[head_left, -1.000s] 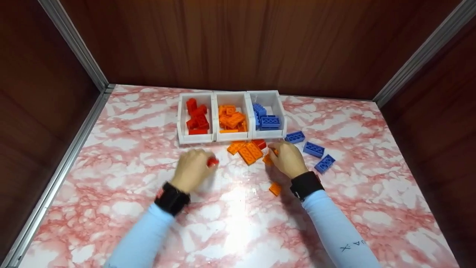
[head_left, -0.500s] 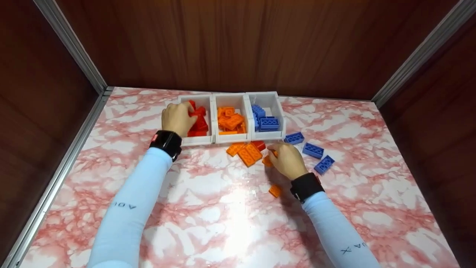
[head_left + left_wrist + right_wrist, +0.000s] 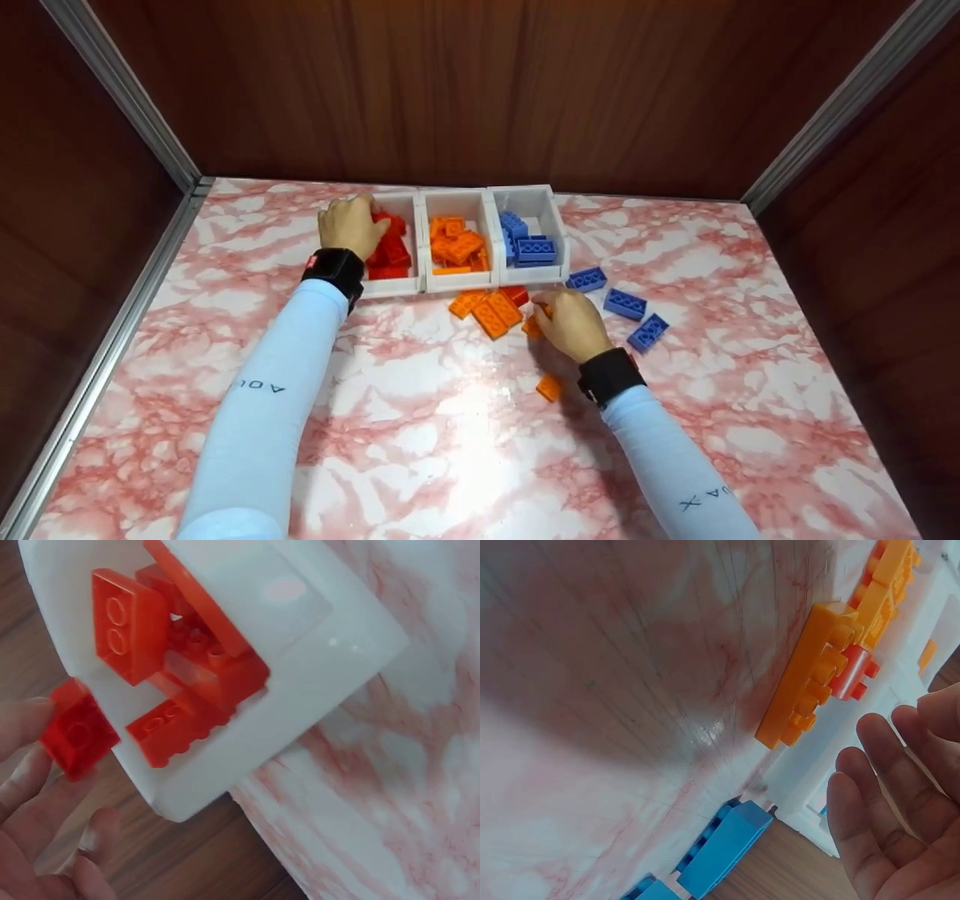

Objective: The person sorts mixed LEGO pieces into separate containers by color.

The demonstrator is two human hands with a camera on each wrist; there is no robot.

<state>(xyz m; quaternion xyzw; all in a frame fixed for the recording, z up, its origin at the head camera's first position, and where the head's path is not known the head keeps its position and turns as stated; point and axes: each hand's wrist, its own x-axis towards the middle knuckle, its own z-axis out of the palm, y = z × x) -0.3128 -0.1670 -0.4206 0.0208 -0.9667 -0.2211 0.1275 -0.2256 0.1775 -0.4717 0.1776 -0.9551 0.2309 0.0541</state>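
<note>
At the left white bin (image 3: pixel 394 286), which contains several red bricks (image 3: pixel 388 255), my left hand (image 3: pixel 349 225) reaches over the outer wall. In the left wrist view its thumb and fingers pinch a small red brick (image 3: pixel 79 731) beside the rim. My right hand (image 3: pixel 574 326) hovers loosely over the table with relaxed fingers and holds nothing. Near its fingertips stands an orange brick (image 3: pixel 791 690), mostly hidden by the hand in the head view. A red brick (image 3: pixel 516 295) and several orange bricks (image 3: pixel 491 315) lie just left of that hand.
The middle bin (image 3: pixel 457 280) holds orange bricks, the right bin (image 3: pixel 531 274) blue ones. Three loose blue bricks (image 3: pixel 625 303) lie right of my right hand. One small orange brick (image 3: pixel 549 388) sits nearer me. Wooden panels (image 3: pixel 450 90) wall the table.
My left hand has moved up and left from the table to the red bin, carrying the red brick. My right hand stays almost in place.
</note>
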